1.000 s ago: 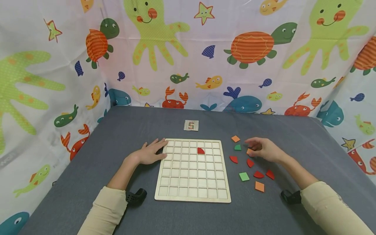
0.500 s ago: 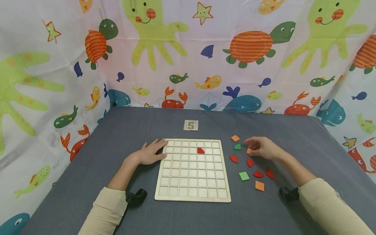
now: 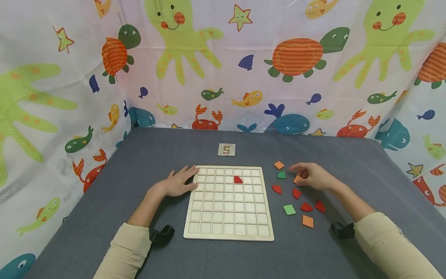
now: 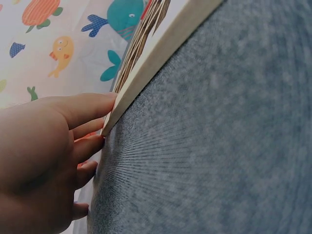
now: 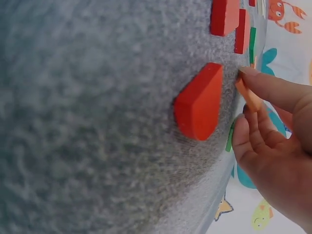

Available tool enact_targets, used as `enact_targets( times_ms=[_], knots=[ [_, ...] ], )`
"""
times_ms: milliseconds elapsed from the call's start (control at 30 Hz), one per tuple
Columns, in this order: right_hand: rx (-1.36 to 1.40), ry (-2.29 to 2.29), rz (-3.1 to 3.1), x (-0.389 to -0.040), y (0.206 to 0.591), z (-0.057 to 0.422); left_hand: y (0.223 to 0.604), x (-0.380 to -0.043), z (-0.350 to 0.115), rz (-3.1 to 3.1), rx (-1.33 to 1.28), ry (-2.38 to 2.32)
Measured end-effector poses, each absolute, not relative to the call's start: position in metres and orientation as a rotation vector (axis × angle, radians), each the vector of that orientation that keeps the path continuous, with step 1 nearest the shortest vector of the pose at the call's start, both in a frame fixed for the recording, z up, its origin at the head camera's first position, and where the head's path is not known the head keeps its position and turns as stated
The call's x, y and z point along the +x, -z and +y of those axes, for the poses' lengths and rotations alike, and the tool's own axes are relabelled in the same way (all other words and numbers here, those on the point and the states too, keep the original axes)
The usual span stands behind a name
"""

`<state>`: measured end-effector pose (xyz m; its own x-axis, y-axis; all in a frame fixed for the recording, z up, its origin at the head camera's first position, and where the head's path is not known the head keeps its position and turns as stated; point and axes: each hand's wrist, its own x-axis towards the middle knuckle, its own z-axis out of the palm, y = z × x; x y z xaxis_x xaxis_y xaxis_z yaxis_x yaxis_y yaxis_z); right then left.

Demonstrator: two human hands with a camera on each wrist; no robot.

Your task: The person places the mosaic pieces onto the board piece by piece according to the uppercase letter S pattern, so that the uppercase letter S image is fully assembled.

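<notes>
We find the right hand (image 3: 313, 176) pinching an orange tile (image 5: 249, 96) between the grid board (image 3: 228, 196) and the right edge of the surface (image 3: 167, 149). The left hand (image 3: 177, 182), fingers extended, touches the grid board. We judge this a pick-up; next calls for a clean lift.

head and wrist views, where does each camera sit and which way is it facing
Head: worn on the head, facing forward and down at the grid board and patterned backdrop; left hand, right hand and sleeves show.
Left wrist: worn there, facing along the left hand to the grid board's edge; only this hand shows.
Right wrist: worn there, facing past a red piece to the right hand pinching an orange piece; only this hand shows.
Head and right wrist share that orange piece.
</notes>
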<state>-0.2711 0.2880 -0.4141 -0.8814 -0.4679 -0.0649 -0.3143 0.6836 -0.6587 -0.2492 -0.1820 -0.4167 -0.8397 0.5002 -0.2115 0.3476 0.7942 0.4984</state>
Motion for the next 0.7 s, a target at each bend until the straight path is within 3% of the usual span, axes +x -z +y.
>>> enact_targets(
  times_ms=[700],
  knots=[
    [-0.493,1.185,2.646,-0.2670,0.4170,0.2978,0.4173,-0.2490,-0.1827,2.655,0.653,-0.656]
  ],
)
